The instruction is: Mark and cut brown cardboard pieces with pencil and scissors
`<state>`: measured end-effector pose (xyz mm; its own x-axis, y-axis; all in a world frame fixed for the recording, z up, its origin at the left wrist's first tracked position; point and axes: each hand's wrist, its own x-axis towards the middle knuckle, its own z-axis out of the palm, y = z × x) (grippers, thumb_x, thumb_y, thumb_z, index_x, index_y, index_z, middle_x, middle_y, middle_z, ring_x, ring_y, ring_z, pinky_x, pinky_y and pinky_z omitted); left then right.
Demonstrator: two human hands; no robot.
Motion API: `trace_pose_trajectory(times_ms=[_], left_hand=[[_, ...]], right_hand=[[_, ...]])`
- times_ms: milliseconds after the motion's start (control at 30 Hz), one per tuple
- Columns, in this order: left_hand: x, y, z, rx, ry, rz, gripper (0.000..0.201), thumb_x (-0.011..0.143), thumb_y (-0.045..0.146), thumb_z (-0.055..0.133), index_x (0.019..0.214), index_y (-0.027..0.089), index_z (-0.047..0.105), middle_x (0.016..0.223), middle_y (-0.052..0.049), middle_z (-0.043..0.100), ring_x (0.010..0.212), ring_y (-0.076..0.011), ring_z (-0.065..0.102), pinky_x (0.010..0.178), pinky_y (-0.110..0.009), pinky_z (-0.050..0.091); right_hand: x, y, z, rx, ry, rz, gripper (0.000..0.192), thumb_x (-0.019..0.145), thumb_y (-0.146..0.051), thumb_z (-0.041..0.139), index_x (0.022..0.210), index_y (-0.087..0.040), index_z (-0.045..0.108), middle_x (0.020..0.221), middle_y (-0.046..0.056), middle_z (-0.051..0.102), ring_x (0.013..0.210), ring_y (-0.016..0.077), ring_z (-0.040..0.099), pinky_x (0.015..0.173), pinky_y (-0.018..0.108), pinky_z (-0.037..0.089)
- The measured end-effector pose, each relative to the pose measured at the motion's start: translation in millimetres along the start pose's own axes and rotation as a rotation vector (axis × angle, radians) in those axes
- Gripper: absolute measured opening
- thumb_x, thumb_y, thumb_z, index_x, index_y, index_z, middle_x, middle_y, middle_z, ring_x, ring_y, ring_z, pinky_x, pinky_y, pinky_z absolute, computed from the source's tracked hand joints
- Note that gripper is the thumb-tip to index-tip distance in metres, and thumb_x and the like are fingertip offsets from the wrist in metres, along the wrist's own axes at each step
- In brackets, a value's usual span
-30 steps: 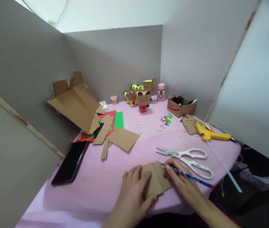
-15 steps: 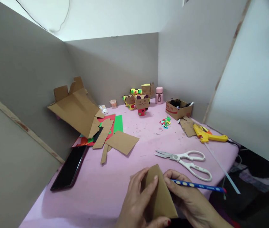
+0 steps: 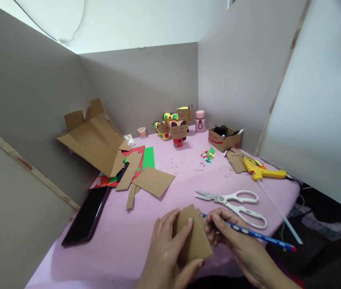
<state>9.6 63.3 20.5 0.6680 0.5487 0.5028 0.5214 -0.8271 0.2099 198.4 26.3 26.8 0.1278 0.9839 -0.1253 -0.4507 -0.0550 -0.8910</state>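
My left hand [image 3: 169, 251] is closed around a brown cardboard piece [image 3: 196, 237], its thumb and fingers pressed on the near face. The cardboard is held tilted at the front of the table. Just right of it, my right hand [image 3: 230, 233] grips a blue pencil [image 3: 262, 237] with a red end. The pencil's tip points left, close to the cardboard's upper right edge; whether it touches is unclear. Beyond the right hand lie white-handled scissors [image 3: 232, 202] with their blades slightly apart.
Cardboard scraps [image 3: 154, 180], coloured paper [image 3: 149, 157] and a black phone [image 3: 86, 216] lie left. A yellow glue gun [image 3: 263, 172] with a long stick and a small box [image 3: 224, 140] are right. Decorated cardboard figures [image 3: 178, 131] and a pink flask [image 3: 199, 121] stand at the back.
The cardboard has turned and shifted a little left with my left hand. My right hand has drawn away from its edge, and more of the pencil's front now shows.
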Motion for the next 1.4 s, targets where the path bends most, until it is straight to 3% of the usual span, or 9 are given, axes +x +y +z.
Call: trace_pose_trajectory(times_ms=[100, 233, 367, 600, 767, 867, 1133, 1300, 1400], left_hand=[[1, -5, -3.9, 0.081, -0.121, -0.118, 0.055, 0.077, 0.035, 0.061, 0.127, 0.02, 0.047, 0.128, -0.021, 0.044, 0.116, -0.0354, 0.044, 0.088, -0.057, 0.044], [1, -4, 2.7, 0.077, -0.218, -0.206, 0.057, 0.071, 0.038, 0.066, 0.123, 0.02, 0.053, 0.125, -0.021, 0.05, 0.112, -0.0368, 0.049, 0.086, -0.058, 0.045], [-1, 0, 5.8, 0.044, -0.281, -0.266, 0.056, 0.065, 0.032, 0.07, 0.119, 0.021, 0.056, 0.124, -0.019, 0.053, 0.111, -0.0358, 0.05, 0.087, -0.056, 0.045], [-3, -2, 7.6, -0.013, -0.25, -0.244, 0.054, 0.067, 0.029, 0.067, 0.119, 0.022, 0.054, 0.124, -0.019, 0.05, 0.109, -0.0353, 0.049, 0.085, -0.058, 0.044], [0, -9, 18.8, -0.036, -0.253, -0.206, 0.061, 0.064, 0.026, 0.068, 0.122, 0.023, 0.05, 0.124, -0.019, 0.047, 0.109, -0.0372, 0.046, 0.085, -0.061, 0.041], [0, -14, 24.6, -0.029, -0.193, -0.153, 0.065, 0.063, 0.028, 0.068, 0.125, 0.023, 0.048, 0.123, -0.018, 0.046, 0.107, -0.0369, 0.046, 0.082, -0.06, 0.042], [7, -18, 25.0, -0.02, -0.158, -0.127, 0.067, 0.062, 0.029, 0.069, 0.124, 0.02, 0.046, 0.121, -0.018, 0.046, 0.106, -0.0347, 0.046, 0.081, -0.054, 0.045], [5, -21, 36.8, -0.021, -0.122, -0.09, 0.068, 0.064, 0.039, 0.068, 0.125, 0.022, 0.047, 0.122, -0.017, 0.048, 0.107, -0.0348, 0.046, 0.082, -0.052, 0.044], [7, -21, 36.5, -0.017, -0.105, -0.085, 0.071, 0.061, 0.035, 0.07, 0.126, 0.022, 0.045, 0.122, -0.017, 0.046, 0.106, -0.0345, 0.045, 0.082, -0.049, 0.043]], right_hand=[[13, 9, -18, -0.213, 0.088, -0.139, 0.03, 0.073, -0.048, 0.066, 0.079, -0.019, 0.063, 0.066, -0.001, 0.066, 0.059, 0.0123, 0.057, 0.053, 0.022, 0.043], [19, 16, -29, -0.379, 0.129, -0.173, 0.03, 0.081, -0.049, 0.057, 0.089, -0.021, 0.061, 0.073, 0.001, 0.066, 0.062, 0.0155, 0.059, 0.056, 0.026, 0.045], [18, 12, -23, -0.616, 0.055, -0.215, 0.032, 0.087, -0.046, 0.046, 0.074, -0.02, 0.06, 0.062, -0.001, 0.06, 0.059, 0.0163, 0.055, 0.057, 0.028, 0.043], [22, 13, -19, -0.824, 0.009, -0.199, 0.029, 0.091, -0.037, 0.04, 0.066, -0.024, 0.046, 0.055, -0.005, 0.053, 0.055, 0.0143, 0.049, 0.055, 0.027, 0.037], [24, 14, -22, -0.805, 0.029, -0.159, 0.031, 0.09, -0.04, 0.04, 0.065, -0.024, 0.047, 0.056, -0.005, 0.053, 0.056, 0.0144, 0.051, 0.055, 0.025, 0.038], [25, 19, -23, -0.747, 0.081, -0.145, 0.025, 0.086, -0.044, 0.047, 0.073, -0.024, 0.056, 0.062, -0.003, 0.06, 0.058, 0.0161, 0.054, 0.054, 0.025, 0.039], [26, 31, -27, -0.641, 0.219, -0.151, 0.026, 0.078, -0.048, 0.055, 0.082, -0.023, 0.061, 0.07, 0.002, 0.068, 0.064, 0.0198, 0.061, 0.052, 0.026, 0.043], [26, 19, -32, -0.744, 0.066, -0.109, 0.034, 0.085, -0.05, 0.044, 0.068, -0.023, 0.057, 0.062, 0.0, 0.062, 0.062, 0.0186, 0.059, 0.057, 0.027, 0.044], [26, 15, -32, -0.788, 0.034, -0.105, 0.036, 0.088, -0.049, 0.039, 0.067, -0.024, 0.054, 0.062, -0.001, 0.058, 0.061, 0.0177, 0.057, 0.058, 0.027, 0.043]])
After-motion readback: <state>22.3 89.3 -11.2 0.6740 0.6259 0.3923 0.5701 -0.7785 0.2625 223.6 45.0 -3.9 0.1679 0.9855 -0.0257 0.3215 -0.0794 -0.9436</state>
